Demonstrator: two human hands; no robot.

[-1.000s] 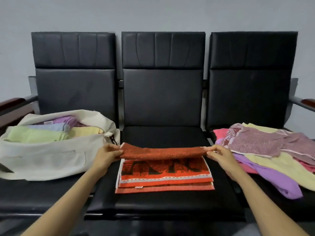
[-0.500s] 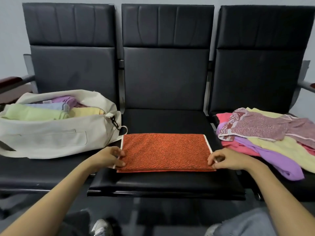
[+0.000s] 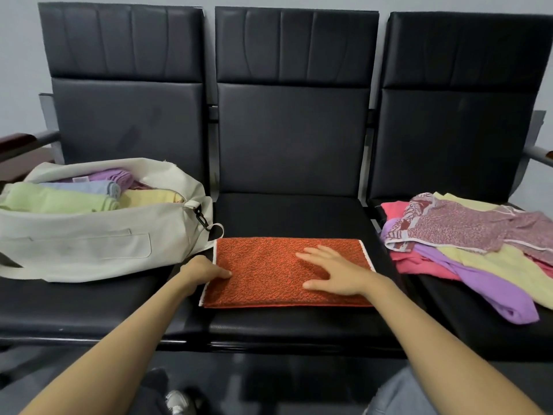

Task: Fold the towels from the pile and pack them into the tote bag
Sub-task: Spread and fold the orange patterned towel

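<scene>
tote bag (image 3: 74, 250): ran past left edge | towel pile (image 3: 478, 250): ran past right edge | left hand (image 3: 203, 269): grip on orange towel (image 3: 269, 277) was unclear | shoe (image 3: 176, 404), bottom edge: was blurred

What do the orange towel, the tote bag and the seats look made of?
The orange towel looks like terry cloth: nubby matte pile. The tote bag seems cream canvas: matte, softly creased. The seats are probably black faux leather: smooth, faint sheen, stitched panels.
</scene>
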